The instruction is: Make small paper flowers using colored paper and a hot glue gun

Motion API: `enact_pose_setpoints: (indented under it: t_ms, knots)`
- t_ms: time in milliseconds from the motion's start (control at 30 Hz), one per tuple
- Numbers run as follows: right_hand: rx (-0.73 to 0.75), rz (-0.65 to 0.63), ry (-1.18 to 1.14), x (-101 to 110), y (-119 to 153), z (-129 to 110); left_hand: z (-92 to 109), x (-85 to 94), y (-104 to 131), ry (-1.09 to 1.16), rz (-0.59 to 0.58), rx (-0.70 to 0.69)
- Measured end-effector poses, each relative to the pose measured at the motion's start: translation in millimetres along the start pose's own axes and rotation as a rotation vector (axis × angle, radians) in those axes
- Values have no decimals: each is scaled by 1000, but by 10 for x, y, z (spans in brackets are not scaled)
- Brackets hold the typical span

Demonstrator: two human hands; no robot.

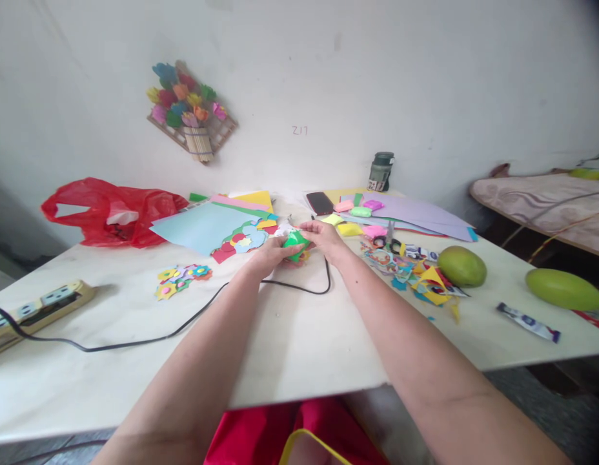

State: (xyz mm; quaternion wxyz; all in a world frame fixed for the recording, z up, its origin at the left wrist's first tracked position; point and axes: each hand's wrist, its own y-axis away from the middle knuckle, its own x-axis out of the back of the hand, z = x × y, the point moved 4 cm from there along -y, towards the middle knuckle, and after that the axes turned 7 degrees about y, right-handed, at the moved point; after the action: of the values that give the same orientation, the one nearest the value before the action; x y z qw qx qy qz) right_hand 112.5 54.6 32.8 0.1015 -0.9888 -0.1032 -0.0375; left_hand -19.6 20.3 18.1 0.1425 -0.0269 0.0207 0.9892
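Observation:
At the middle of the table, a small shiny green packet [294, 239] is between my two hands; its exact kind is hard to make out. My left hand [271, 254] has its fingers closed on the packet's left side. On the other side my right hand [323, 236] grips it, with fingers bent over the far edge. Cut paper flowers and circles [246, 240] lie just left of the hands. Part of something white and colourful under and behind the packet is hidden. A black cable [299, 286] loops across the table below the hands.
Small finished-looking paper flowers [181, 281], a red plastic bag [120, 216] and a power strip [42, 307] are at left. On the right are scissors [389, 240], paper scraps [428, 284], bright soft packets [361, 211], a phone [319, 203], green mangoes [462, 266] and a tube [528, 321].

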Motion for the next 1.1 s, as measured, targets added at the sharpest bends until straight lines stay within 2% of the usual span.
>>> enact_pose_setpoints:
  t_ms: [133,333,533,733,967,1100]
  knots:
    - [-41,-55,-13,21,7,29,50,-8,29,-85,15,-8]
    - [-22,-87,25,12,9,41,85,-42,60,-163,-63,-43]
    - [22,24,82,2,25,-28,70,-47,40,-248,-74,-52]
    - [40,52,111,-2,-3,-36,77,-47,21,-250,-57,-82]
    - [-50,-58,-20,61,-16,63,89,-35,46,-220,-77,-81]
    - [-31,-104,-7,45,-11,62,109,-49,70,-208,-64,-56]
